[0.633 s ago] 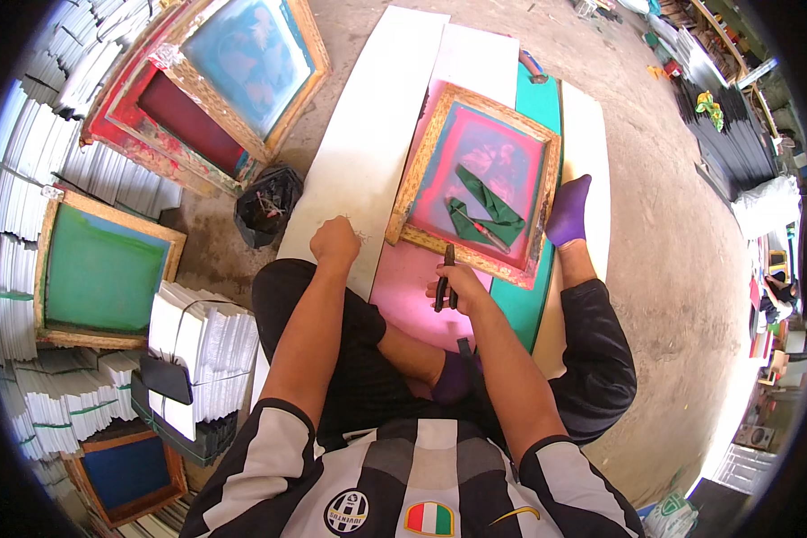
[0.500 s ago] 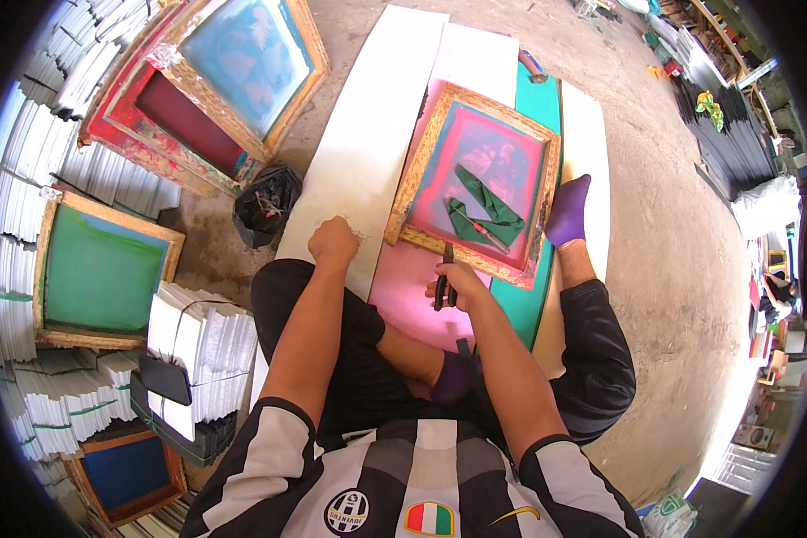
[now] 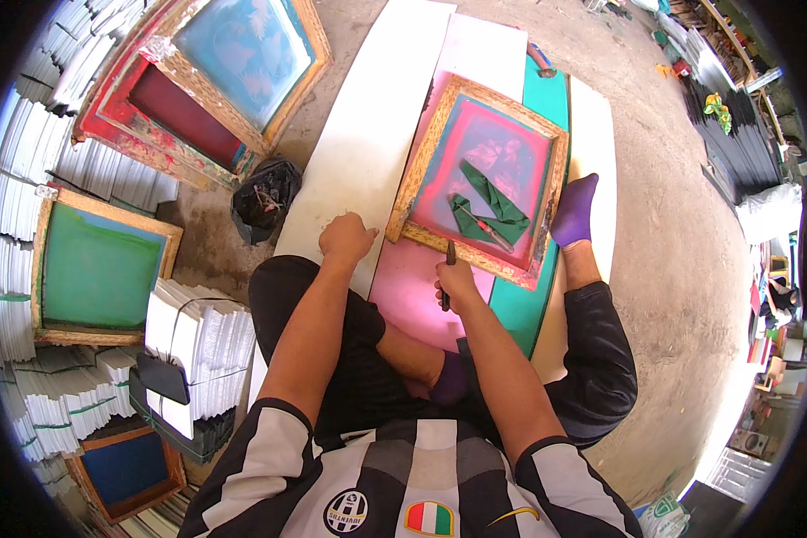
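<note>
My right hand [image 3: 458, 283] grips dark-handled pliers [image 3: 449, 255] just below the near edge of a wooden screen-printing frame [image 3: 407, 193]. My left hand [image 3: 347, 238] is closed over the white board, to the left of the frame's near corner. Its fingertips are partly hidden, so I cannot see whether anything is in them. Small thin bits lie on the white board beside this hand. On the frame's pink-stained mesh rest a folded green cloth [image 3: 489, 202] and a slim red-and-metal tool [image 3: 495, 235].
White, pink and green boards [image 3: 350, 134] lie under the frame. A hammer [image 3: 541, 60] rests at their far end. To the left stand a black bag [image 3: 266, 199], more screen frames [image 3: 99, 264] and tied white stacks [image 3: 197, 336]. My purple-socked foot [image 3: 574, 211] is right of the frame.
My left hand has turned and shifted slightly right. The pliers have rotated in my right hand, and their handles look closer together. The view has shifted slightly.
</note>
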{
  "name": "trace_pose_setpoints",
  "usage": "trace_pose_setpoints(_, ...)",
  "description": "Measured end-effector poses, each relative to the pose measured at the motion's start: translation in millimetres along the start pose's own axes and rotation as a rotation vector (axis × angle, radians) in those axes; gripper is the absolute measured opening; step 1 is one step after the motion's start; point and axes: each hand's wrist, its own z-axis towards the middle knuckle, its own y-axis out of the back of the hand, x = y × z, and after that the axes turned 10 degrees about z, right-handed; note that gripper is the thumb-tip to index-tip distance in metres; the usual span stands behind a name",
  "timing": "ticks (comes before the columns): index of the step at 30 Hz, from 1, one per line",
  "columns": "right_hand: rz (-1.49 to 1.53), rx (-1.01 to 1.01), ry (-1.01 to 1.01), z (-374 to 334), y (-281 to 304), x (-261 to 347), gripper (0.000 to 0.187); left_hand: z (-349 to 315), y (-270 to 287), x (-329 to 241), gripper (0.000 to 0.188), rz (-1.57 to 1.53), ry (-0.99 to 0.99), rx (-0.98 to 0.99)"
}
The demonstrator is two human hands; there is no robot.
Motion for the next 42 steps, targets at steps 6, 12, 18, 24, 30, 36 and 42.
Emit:
trace_pose_setpoints(6, -0.055, 0.000, 0.085, 1.5, -0.6, -8.1, 0.014, -0.9, 0.8, -5.0, 0.040, 0.001, -0.062, 0.014)
trace_pose_setpoints(12, 0.115, 0.062, 0.177, 3.6, -1.5, -25.5, 0.015, -3.7, -0.6, -4.8, 0.039, -0.029, -0.038, -0.003)
trace_pose_setpoints(18, 0.200, 0.214, 0.183, 0.3, 9.7, -31.6, 0.019, -11.7, -1.4, -6.7, 0.028, -0.176, -0.265, -0.102)
trace_pose_setpoints(24, 0.037, 0.400, 0.138, -31.0, -10.7, -21.0, 0.034, -21.0, -26.0, -19.7, 0.018, -0.162, -0.865, -0.278)
trace_pose_setpoints(30, 0.040, 0.487, 0.049, -38.0, -13.9, -14.6, 0.045, -18.0, -31.0, -18.9, 0.015, -0.049, -0.877, -0.298)
trace_pose_setpoints(36, 0.197, 0.406, -0.084, -30.1, -9.7, -9.3, 0.056, -8.3, -18.4, -13.2, 0.022, 0.067, -0.502, -0.249)
trace_pose_setpoints(42, 0.251, 0.244, -0.146, -13.0, -7.7, 3.0, 0.040, -2.0, 1.8, 9.7, 0.025, 0.044, -0.039, -0.057)
